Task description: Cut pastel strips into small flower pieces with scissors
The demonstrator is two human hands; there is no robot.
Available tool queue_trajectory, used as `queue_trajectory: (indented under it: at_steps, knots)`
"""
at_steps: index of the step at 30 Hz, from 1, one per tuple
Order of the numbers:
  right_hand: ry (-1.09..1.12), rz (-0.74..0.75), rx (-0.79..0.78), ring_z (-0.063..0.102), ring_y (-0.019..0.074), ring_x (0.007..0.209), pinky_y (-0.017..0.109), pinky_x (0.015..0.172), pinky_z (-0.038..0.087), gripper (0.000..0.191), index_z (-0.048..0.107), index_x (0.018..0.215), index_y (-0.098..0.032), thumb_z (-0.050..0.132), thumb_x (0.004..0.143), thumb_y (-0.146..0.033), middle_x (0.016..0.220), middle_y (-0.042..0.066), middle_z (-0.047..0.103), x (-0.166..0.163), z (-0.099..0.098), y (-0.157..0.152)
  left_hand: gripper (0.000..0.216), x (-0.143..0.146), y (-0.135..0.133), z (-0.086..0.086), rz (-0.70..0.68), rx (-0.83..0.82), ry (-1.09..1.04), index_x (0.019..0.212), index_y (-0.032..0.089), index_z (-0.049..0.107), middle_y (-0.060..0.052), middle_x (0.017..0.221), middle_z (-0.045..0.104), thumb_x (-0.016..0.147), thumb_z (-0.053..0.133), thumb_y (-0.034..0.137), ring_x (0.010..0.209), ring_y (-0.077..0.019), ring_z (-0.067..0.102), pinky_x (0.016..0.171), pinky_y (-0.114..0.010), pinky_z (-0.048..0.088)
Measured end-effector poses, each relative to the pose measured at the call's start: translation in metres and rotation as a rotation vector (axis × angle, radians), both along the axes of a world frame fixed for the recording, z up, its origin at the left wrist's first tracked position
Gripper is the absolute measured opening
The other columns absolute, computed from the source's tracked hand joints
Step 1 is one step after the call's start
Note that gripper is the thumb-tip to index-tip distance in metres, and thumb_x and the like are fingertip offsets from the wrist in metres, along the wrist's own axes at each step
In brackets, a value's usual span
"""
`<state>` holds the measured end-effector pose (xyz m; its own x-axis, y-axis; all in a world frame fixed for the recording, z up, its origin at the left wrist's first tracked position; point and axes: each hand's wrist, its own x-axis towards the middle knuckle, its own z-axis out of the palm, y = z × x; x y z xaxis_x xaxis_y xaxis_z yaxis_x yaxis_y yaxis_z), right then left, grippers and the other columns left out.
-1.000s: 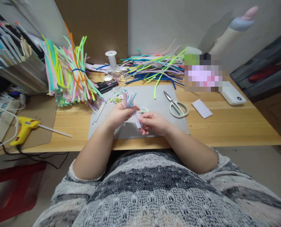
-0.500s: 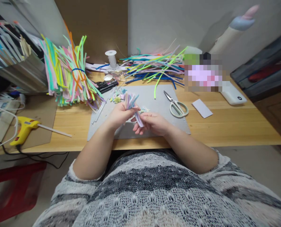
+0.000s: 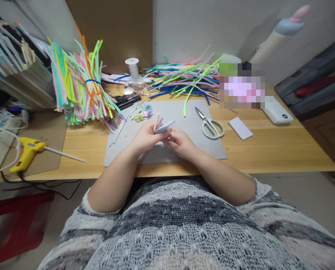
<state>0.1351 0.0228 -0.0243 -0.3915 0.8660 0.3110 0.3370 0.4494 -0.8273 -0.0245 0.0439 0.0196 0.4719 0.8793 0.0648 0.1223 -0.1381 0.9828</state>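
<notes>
My left hand (image 3: 148, 138) is closed around a small bundle of short pastel pipe cleaners (image 3: 159, 126), pink, lilac and light blue. Their upper ends fan out above the thumb, and a light blue one leans to the right. Against it, my right hand (image 3: 181, 143) has its fingers curled in at the lower part of the bundle, which the hands mostly hide. Both hands are over a grey mat (image 3: 195, 150). Just behind the left hand lie small pipe-cleaner flowers (image 3: 141, 113) in yellow, lilac and blue.
Green-handled scissors (image 3: 212, 129) lie on the mat's right side, beside a white card (image 3: 240, 128). A yellow glue gun (image 3: 29, 152) rests at left. Pipe cleaners stand in a thick bunch (image 3: 80, 86) and lie in a loose pile (image 3: 184, 78) at the back, near a spool (image 3: 133, 69).
The bundle has tilted, and its lower ends, which stuck out toward me between the hands, are now hidden. My right hand has moved up against the left, its fingers curling in.
</notes>
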Motion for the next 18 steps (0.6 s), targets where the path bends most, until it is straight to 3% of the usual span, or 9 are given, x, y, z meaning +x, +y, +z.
queue_trajectory:
  at_steps: [9,18]
  knots:
    - [-0.13,0.014,0.046,0.055,0.0162,0.072,0.029,0.07,0.041,0.013,0.061,0.072,-0.02,0.054,0.082,-0.023,0.074,0.003,0.062,0.0029,-0.0029,0.0016,0.016,-0.0013,0.0002,-0.0009,-0.039,0.021,0.097,0.067,0.014,0.057,0.003,0.063,0.054,0.067,0.067,0.026,0.061,-0.0101,0.048,0.062,-0.023,0.037]
    - [-0.189,0.001,0.022,0.053,0.0146,0.066,0.027,0.064,0.038,0.021,0.061,0.067,-0.019,0.053,0.085,-0.026,0.069,0.002,0.06,0.0047,-0.0042,0.0021,0.014,-0.0041,0.0009,0.002,-0.05,-0.02,0.026,0.07,0.012,0.061,0.0,0.067,0.059,0.067,0.066,0.025,0.065,-0.0112,0.051,0.065,-0.024,0.04]
